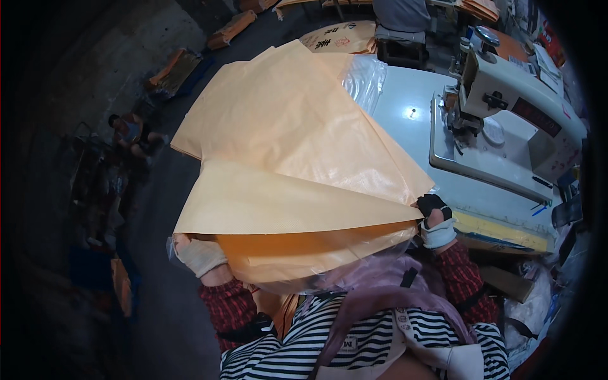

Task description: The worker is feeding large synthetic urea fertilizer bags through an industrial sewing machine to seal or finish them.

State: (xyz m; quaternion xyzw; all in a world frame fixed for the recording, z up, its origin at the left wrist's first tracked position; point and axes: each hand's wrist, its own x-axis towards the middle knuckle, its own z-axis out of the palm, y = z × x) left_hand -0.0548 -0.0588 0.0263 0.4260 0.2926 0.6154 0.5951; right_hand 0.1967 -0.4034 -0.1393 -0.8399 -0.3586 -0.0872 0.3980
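A peach-orange woven sack (285, 196) is spread in front of me, its mouth gaping toward my body. Clear plastic film (310, 278) shows along its lower edge. At the left corner of the mouth, my left hand (197, 253), in a pale glove, is closed on the sack; its fingertips are partly covered by the material. My right hand (437, 218), in a black glove with a pale cuff, pinches the right corner. Beneath the sack lie more flat peach sacks (266, 95), stacked at angles on the table.
A white industrial sewing machine (519, 95) stands on the pale table (405, 95) to the right. More clear film (366, 79) lies by the stack. At the far left a person (135, 136) sits low, near sack bundles (174, 71). A stool (400, 47) stands at the back.
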